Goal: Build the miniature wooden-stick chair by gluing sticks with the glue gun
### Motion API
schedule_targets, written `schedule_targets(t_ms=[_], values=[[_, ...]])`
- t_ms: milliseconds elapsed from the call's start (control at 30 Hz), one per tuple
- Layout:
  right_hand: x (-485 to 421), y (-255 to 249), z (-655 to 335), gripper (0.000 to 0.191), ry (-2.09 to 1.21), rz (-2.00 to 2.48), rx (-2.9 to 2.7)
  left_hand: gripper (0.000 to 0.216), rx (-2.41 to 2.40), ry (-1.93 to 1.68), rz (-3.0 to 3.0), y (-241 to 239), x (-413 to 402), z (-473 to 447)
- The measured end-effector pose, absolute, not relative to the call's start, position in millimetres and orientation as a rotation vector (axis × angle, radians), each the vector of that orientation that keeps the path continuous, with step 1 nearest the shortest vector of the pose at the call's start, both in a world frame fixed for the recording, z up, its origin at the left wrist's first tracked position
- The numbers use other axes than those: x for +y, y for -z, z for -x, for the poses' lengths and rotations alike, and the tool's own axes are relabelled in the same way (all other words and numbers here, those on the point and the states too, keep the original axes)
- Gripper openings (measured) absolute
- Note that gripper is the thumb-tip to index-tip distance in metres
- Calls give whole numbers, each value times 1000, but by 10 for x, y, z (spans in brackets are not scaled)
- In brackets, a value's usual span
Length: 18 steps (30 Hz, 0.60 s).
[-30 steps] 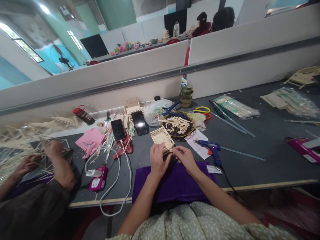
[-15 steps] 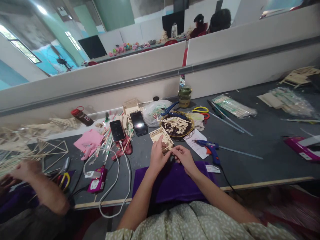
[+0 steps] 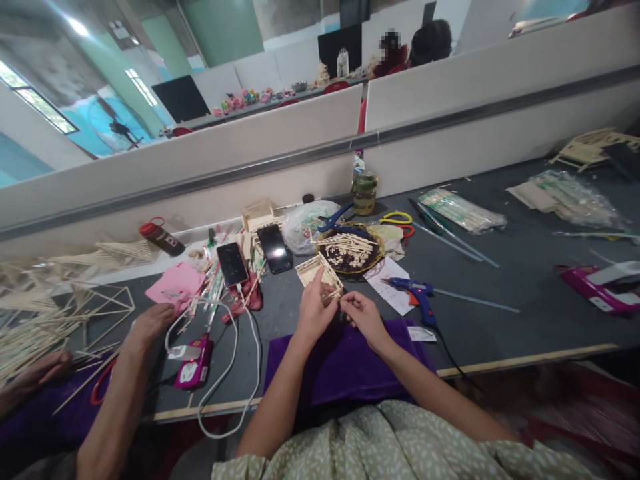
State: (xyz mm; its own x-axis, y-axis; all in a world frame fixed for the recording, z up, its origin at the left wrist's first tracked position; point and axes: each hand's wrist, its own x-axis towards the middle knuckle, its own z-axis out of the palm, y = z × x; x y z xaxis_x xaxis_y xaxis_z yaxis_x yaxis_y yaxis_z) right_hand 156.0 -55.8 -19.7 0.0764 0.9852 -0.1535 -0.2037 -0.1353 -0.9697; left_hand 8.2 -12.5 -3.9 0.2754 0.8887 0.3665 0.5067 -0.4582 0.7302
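the small stick box (image 3: 309,273) sat in the left hand (image 3: 314,312), just beside the round basket (image 3: 383,252); the right hand's (image 3: 366,323) fingertips bunched by its near corner — on what, i couldn't tell. it looked light, stiff, probably fragile — best held by its base.

This is a shared craft workshop: a co-worker's arm (image 3: 125,373) crosses the near edge of the counter (image 3: 480,333), and two more people (image 3: 430,43) are beyond the partition (image 3: 250,157) along its far edge. Between those edges are a glue gun (image 3: 424,300) and a small open box of sticks (image 3: 305,272), with bagged sticks (image 3: 463,211) and a larger stick frame (image 3: 593,145) near the far edge. Past the partition stands a large fan (image 3: 117,127).
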Motion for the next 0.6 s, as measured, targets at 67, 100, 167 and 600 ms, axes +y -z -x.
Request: schedule_targets(t_ms=[67, 100, 167, 600], values=[[-554, 222, -1559, 29, -1325, 1206, -931, 80, 1266, -1057, -2081, 37, -128, -87], [-552, 235, -1558, 29, -1322, 1206, -936, 79, 1273, -1059, -2083, 38, -130, -90], [-547, 262, -1555, 28, -1315, 1206, -944, 78, 1285, -1066, -2081, 40, -133, -97], [-536, 323, -1549, 28, -1314, 1192, -962, 72, 1311, -1040, -2022, -19, -157, -105]])
